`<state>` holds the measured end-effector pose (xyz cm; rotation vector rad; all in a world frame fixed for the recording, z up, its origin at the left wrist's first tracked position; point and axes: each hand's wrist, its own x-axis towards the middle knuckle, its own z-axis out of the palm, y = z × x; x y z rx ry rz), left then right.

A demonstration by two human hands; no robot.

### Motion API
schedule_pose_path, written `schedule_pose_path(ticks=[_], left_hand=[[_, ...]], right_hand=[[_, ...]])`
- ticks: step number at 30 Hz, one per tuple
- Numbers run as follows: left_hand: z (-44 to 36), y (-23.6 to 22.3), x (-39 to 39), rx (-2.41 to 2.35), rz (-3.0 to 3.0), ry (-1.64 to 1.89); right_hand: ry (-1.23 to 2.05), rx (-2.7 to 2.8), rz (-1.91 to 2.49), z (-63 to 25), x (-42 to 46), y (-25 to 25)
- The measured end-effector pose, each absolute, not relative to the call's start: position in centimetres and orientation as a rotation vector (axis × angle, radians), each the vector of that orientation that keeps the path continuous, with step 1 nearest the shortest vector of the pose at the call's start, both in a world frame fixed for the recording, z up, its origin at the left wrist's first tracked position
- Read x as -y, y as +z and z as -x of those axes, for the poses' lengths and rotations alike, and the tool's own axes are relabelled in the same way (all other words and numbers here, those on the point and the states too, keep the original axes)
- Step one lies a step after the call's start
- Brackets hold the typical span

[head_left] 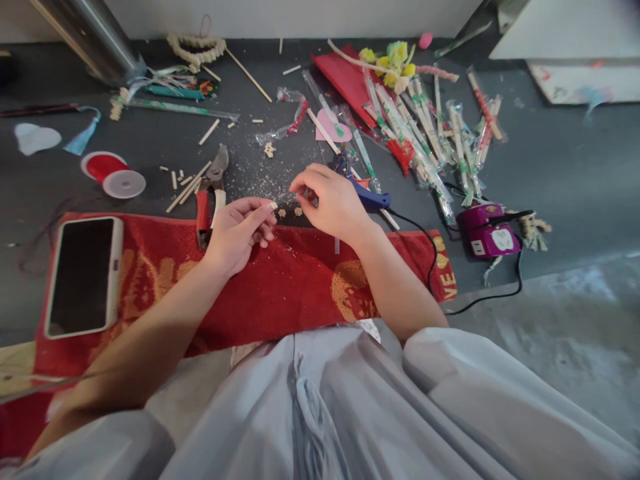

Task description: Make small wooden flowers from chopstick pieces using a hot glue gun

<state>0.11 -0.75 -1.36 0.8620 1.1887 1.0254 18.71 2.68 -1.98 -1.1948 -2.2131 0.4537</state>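
Observation:
My left hand point(240, 230) is over the red towel's far edge, thumb and fingers pinched on a small pale stick piece point(273, 206). Facing it from the right, my right hand point(333, 200) has its fingers curled together; whatever lies between them is too small to make out. Small flower-shaped wooden pieces point(282, 213) rest on the dark table between the hands. Just beyond my right hand lies a blue glue gun point(373, 197), partly hidden by it. Red-handled pruning shears point(217, 173) lie beside my left hand, near several cut sticks point(191, 187).
A red towel point(280, 293) covers the table's front edge, with a phone point(83, 277) on it. A red ribbon spool point(113, 175) is at left. Wrapped chopsticks point(410, 127) pile up at right, near a purple power adapter point(487, 230) with a black cord.

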Motion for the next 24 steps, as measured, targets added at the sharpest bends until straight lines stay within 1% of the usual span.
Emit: schedule_pose_path(ticks=[5,11,14,20,24], left_hand=[[0.0,-1.3,0.6,-1.109,-0.785,0.948],[0.2,-2.4,0.7,-1.046,-0.916,0.996],[0.3,-3.0,0.8,-1.072,-1.049,1.091],[0.4,-3.4,1.1,-1.153,-1.41,1.416],[0.5,-3.2,1.3,-1.125,-1.588,1.505]], right_hand=[[0.482,2.241,0.847,-18.2,-2.2,-1.8],[0.411,2.211,0.722,-18.1,-2.5,-2.5],[0.404,2.163,0.686,-18.1,-2.6,-2.6],[0.399,2.079,0.663,-17.8,-2.4,-2.5],[0.426,2.037,0.694,-17.6,-2.3,-2.7]])
